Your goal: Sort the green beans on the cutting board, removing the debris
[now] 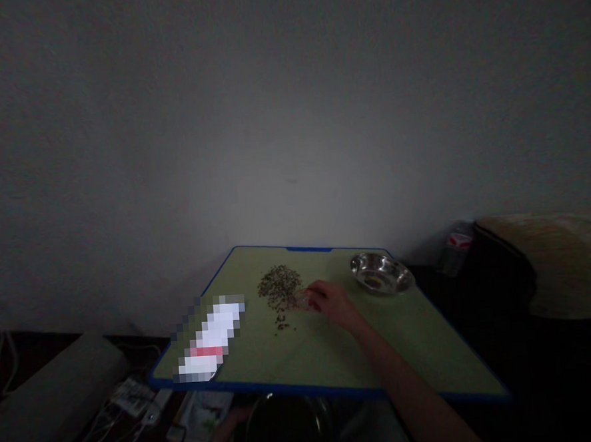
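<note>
A green board with a blue rim lies in front of me in dim light. A small heap of dark seeds or grains sits near its far edge. My right hand rests on the board at the heap's right side, fingers curled and touching the grains; whether it pinches any is too dark to tell. My left hand is low under the board's near edge, fingers curved on the rim of a dark round bowl.
A shiny steel bowl stands at the board's far right corner. A blurred white object lies on the board's left. Cables and small items crowd the lower left. A plastic bottle and cushion sit right. A plain wall rises behind.
</note>
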The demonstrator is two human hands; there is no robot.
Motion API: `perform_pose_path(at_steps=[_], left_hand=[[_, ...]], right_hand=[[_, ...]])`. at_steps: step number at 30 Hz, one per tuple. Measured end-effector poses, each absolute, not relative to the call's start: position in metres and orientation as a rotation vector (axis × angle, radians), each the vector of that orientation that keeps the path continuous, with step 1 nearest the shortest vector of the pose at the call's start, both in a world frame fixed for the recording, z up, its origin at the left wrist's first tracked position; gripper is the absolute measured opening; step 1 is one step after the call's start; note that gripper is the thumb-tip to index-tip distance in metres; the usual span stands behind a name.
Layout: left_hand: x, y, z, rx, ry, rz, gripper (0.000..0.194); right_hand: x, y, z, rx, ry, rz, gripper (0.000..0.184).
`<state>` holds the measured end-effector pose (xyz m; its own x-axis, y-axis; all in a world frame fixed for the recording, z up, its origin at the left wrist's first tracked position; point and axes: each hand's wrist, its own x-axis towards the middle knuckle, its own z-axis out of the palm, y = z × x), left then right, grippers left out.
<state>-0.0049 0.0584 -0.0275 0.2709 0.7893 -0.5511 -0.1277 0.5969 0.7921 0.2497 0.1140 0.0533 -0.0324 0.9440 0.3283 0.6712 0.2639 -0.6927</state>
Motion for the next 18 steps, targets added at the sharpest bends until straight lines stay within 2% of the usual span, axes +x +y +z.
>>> perform_pose_path(at_steps=[8, 18], left_hand=[[-0.013, 0.016, -0.028, 0.511, 1.073, 0.743, 0.022], [-0.016, 0.005, -0.021, 0.440, 0.980, 0.767, 0.024]], right_hand=[[0.274, 0.062, 0.042, -1.654, -1.810, 0.209, 0.027], [0.250, 0.039, 0.033, -1.556, -1.946, -0.101, 0.029]])
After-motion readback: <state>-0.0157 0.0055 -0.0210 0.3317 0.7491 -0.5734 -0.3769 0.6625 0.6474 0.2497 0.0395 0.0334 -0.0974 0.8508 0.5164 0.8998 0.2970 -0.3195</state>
